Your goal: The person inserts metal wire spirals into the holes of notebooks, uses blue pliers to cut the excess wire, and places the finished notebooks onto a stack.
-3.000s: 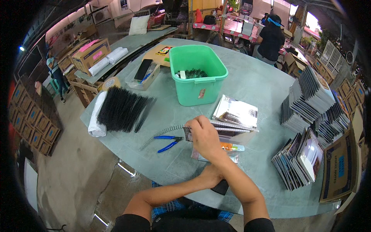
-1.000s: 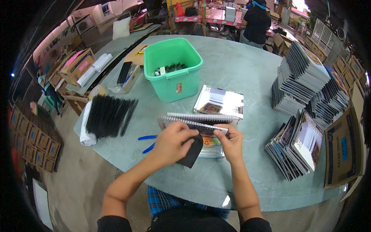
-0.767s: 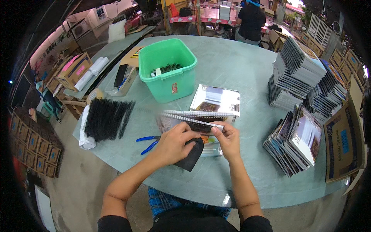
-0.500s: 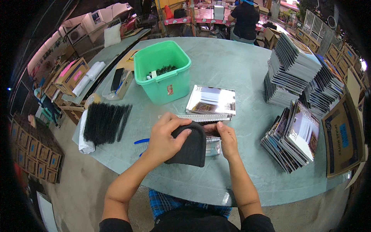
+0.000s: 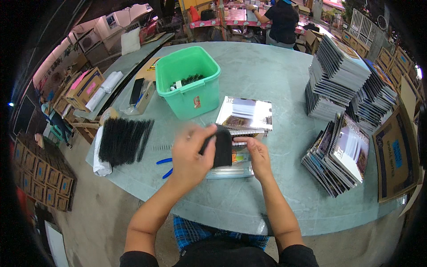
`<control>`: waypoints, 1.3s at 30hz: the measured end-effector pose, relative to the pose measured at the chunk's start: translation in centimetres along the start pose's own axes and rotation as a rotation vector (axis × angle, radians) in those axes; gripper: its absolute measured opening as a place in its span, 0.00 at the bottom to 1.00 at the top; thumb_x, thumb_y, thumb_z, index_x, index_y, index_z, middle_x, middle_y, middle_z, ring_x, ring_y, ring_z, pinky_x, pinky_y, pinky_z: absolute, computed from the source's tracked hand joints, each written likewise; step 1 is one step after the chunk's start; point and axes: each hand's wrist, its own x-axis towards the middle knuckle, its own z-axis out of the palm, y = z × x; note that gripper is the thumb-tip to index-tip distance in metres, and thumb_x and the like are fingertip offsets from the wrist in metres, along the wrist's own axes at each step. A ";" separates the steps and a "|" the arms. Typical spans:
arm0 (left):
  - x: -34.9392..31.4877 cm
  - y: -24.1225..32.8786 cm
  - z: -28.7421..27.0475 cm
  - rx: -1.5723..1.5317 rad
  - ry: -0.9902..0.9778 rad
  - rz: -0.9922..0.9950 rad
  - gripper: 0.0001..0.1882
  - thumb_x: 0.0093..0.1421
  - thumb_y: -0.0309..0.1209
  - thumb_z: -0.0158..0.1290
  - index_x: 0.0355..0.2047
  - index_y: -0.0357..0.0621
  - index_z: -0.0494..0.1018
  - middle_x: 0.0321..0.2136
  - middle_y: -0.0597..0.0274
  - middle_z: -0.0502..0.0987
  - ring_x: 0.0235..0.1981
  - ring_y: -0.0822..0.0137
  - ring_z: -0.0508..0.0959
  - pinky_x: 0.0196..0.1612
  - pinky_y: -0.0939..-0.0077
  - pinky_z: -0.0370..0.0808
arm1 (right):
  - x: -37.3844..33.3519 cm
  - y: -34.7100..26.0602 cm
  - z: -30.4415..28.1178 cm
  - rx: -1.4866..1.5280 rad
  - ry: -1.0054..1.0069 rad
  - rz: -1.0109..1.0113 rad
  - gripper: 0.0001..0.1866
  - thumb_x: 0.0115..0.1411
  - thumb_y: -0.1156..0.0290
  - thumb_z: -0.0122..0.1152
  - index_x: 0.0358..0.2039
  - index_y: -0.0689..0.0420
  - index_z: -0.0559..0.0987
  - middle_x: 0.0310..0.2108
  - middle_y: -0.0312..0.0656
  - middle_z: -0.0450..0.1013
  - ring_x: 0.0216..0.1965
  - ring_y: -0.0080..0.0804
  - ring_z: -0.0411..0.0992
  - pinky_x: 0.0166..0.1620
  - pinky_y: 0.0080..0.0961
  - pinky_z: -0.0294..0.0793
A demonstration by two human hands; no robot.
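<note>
My left hand [image 5: 191,155], blurred by motion, is closed on a bent black pad [image 5: 223,149] with its thumb and fingers. To the right, my right hand [image 5: 259,160] has its thumb against a forefinger that points toward the pad; the other fingers curl in. What it pinches, if anything, is hidden. Just beyond the hands lies a stack of spiral notebooks [image 5: 244,113] with a glossy picture cover. Under the pad there is a clear and pale blue flat item [image 5: 229,172], partly hidden. Blue-handled pliers [image 5: 164,161] lie left of my left hand.
A green bin [image 5: 195,95] with black coils inside stands at the far left of the table. A pile of black spiral coils [image 5: 124,142] lies left. Tall notebook stacks [image 5: 336,80], a leaning pile [image 5: 344,155] and an open carton [image 5: 396,155] fill the right. A co-worker [image 5: 282,24] sits beyond.
My left hand and the black pad have swung up and slightly, uncovering the flat item and more of the pliers. My right hand stays close by. The co-worker's arm now reaches left.
</note>
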 end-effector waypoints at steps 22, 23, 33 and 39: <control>-12.0 -1.3 4.4 -0.126 -0.580 0.176 0.13 0.53 0.33 0.53 0.40 0.45 0.73 0.38 0.53 0.70 0.43 0.55 0.72 0.42 0.62 0.70 | -0.3 -0.4 0.5 -0.025 -0.119 0.057 0.10 0.59 0.73 0.55 0.41 0.61 0.77 0.42 0.42 0.75 0.44 0.23 0.70 0.48 0.21 0.68; -9.7 -0.7 4.1 -0.041 -0.462 0.208 0.13 0.54 0.33 0.53 0.40 0.44 0.73 0.38 0.54 0.71 0.43 0.56 0.72 0.42 0.62 0.69 | -0.3 -0.3 -0.2 0.034 -0.143 0.032 0.10 0.58 0.75 0.54 0.40 0.61 0.77 0.43 0.42 0.74 0.45 0.24 0.70 0.49 0.21 0.68; -2.0 -1.4 1.2 0.105 -0.621 0.091 0.11 0.56 0.31 0.51 0.37 0.38 0.72 0.29 0.55 0.73 0.34 0.56 0.72 0.39 0.65 0.67 | -0.2 -0.5 -0.9 -0.079 -0.119 0.001 0.08 0.56 0.76 0.58 0.35 0.65 0.78 0.41 0.45 0.75 0.41 0.25 0.72 0.42 0.21 0.73; -1.7 -1.6 1.9 0.028 -0.541 0.030 0.10 0.55 0.32 0.53 0.34 0.39 0.72 0.28 0.55 0.73 0.34 0.55 0.72 0.38 0.64 0.68 | -0.1 -0.5 -0.8 -0.171 -0.073 0.038 0.06 0.57 0.77 0.56 0.34 0.65 0.77 0.37 0.43 0.76 0.40 0.25 0.73 0.43 0.22 0.72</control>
